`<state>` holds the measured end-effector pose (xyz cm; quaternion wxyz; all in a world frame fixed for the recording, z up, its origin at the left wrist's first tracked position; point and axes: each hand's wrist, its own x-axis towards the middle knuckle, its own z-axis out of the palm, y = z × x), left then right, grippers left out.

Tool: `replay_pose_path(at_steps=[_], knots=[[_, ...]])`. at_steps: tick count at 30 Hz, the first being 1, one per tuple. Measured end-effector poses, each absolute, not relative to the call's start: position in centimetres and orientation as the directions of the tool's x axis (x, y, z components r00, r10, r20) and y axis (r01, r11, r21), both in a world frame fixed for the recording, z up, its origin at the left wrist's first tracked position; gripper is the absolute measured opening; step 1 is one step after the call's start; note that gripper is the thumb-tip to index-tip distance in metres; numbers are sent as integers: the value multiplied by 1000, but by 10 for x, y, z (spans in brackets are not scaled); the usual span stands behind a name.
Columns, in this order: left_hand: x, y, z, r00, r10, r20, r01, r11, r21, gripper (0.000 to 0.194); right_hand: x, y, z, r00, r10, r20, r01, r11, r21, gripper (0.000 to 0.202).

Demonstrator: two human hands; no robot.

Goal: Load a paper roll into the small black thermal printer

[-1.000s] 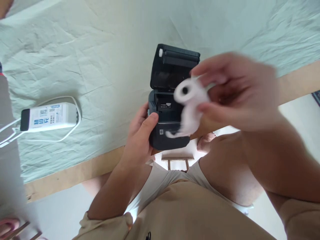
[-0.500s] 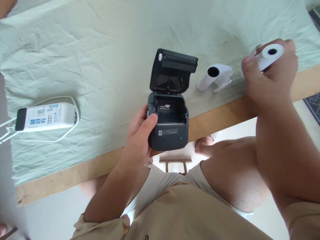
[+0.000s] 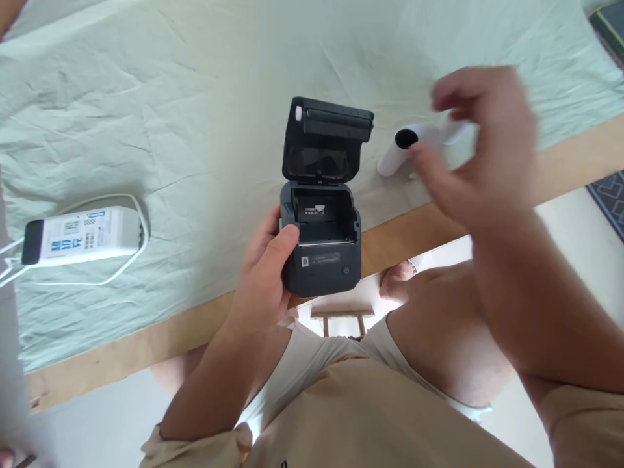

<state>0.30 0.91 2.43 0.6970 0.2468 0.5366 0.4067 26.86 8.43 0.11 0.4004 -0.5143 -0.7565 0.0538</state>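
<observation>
My left hand grips the left side of a dark grey label printer near the table's front edge. The printer's lid stands raised, and its roll compartment is bare inside. To the right of the printer, a white paper roll with a dark core lies on the cloth. My right hand, blurred by motion, is over the right part of that roll's paper, thumb and fingers apart, with nothing between them. Something white shows partly behind its fingers.
A white power strip or adapter with a white cable lies at the left on the pale green cloth. The wooden table edge runs along the front. A dark object is at the top right corner.
My right hand has let go of the white roll it held and moved left toward the other roll. My left hand still holds the printer, which sits slightly further left in view.
</observation>
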Motion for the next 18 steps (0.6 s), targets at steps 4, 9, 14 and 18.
replay_pose_path(at_steps=[4,9,14,18], knots=[[3,9,24,110,832,-544,-292,550,783,54,258,101,-21,-83,957,277,750,244,-615,48],[3,8,23,93,840,-535,-294,536,791,52,263,104,-30,26,949,314,639,226,-735,67],[3,9,22,89,835,-543,-295,543,786,53,264,95,-25,151,967,203,214,168,-962,38],[2,9,20,91,839,-537,-311,536,785,53,261,93,-20,147,985,-86,-145,-64,-987,26]])
